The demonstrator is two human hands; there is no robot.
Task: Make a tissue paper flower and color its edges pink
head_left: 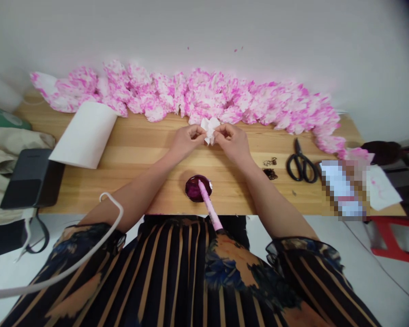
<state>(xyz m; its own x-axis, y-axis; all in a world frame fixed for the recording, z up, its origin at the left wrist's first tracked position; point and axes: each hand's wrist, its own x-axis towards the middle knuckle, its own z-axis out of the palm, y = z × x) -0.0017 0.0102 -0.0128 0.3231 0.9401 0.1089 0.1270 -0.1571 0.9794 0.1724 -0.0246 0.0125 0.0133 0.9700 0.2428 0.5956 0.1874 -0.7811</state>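
Note:
Between my two hands is a small white tissue-paper flower (210, 130), its layers ruffled. My left hand (191, 137) pinches its left side with thumb and forefinger. On the other side, my right hand (232, 140) grips the paper in a similar pinch. Just behind it runs a long row of white paper flowers with pink-tinted edges (204, 93). Closer to my body sits a small dish of dark purple-red liquid (194, 190), and a pink brush-like pen (211, 210) leans in it with its tip inside.
Black-handled scissors (301, 165) and small dark wire loops (270, 173) lie to the right, near a blurred-out phone (342, 188) and a pink-marked paper (381, 186). At left are a white paper sheet (87, 134) and a black box-shaped device (32, 177) with a white cable (105, 236).

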